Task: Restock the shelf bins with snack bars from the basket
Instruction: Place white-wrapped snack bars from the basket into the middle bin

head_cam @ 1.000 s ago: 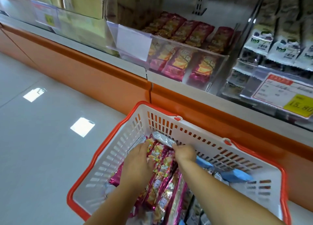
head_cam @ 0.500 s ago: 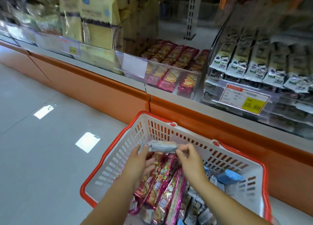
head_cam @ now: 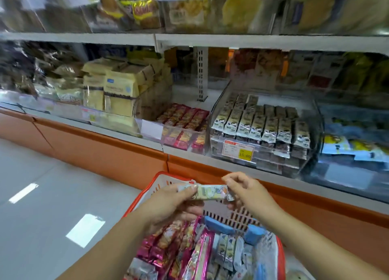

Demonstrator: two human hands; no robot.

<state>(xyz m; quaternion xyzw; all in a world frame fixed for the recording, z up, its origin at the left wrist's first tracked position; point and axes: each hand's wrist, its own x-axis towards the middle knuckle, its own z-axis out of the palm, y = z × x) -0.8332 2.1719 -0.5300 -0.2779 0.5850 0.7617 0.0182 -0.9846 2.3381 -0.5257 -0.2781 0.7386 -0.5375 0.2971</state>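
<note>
Nearest you, the red-rimmed white plastic basket (head_cam: 166, 174) holds pink foil bars (head_cam: 168, 244). Above it your left hand (head_cam: 168, 204) and right hand (head_cam: 246, 191) each pinch one end of a pale silver-wrapped snack bar (head_cam: 210, 192), held level, probably to read it. Farther right, past the orange shelf base (head_cam: 105, 153), stands the clear plastic bin (head_cam: 273, 153) of matching bars (head_cam: 261, 128); glossy grey floor (head_cam: 52, 206) lies left.
</note>
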